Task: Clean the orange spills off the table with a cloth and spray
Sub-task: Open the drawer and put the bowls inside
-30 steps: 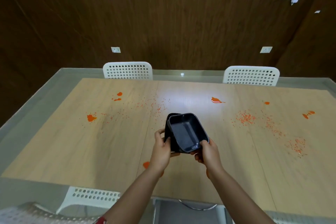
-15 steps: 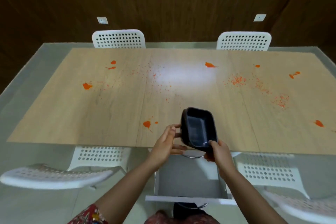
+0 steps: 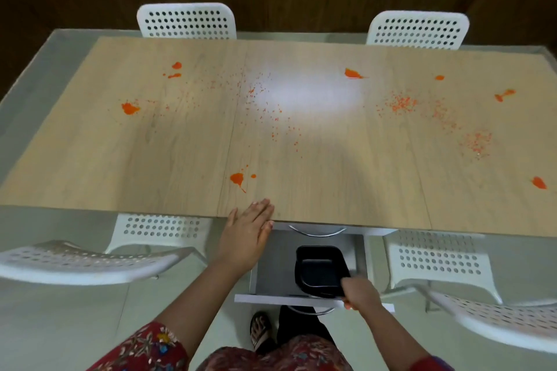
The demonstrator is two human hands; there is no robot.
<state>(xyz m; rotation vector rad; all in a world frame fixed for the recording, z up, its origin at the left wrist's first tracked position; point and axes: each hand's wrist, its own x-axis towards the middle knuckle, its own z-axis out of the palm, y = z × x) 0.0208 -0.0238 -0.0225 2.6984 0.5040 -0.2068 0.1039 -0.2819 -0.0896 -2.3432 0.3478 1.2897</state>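
Orange spills dot the light wooden table (image 3: 180, 144): a blob near the front edge (image 3: 237, 178), one at the left (image 3: 129, 108), one at the back (image 3: 352, 73), one at the right front (image 3: 539, 182), and several fine speckles. My left hand (image 3: 247, 235) hovers flat at the table's front edge, fingers straight, holding nothing. My right hand (image 3: 360, 292) grips the near corner of a black plastic tray (image 3: 319, 269), which sits low inside an open grey drawer (image 3: 271, 274) under the table. No cloth or spray shows.
White perforated chairs stand at the back left (image 3: 187, 21), back right (image 3: 417, 30), front left (image 3: 90, 259) and front right (image 3: 452, 262). The drawer's front panel (image 3: 271, 299) juts toward me. A dark wood wall rises behind the table.
The black tray came down from above the table edge into the open drawer, carried by my right hand. My left hand let go of it and moved up to the table's front edge.
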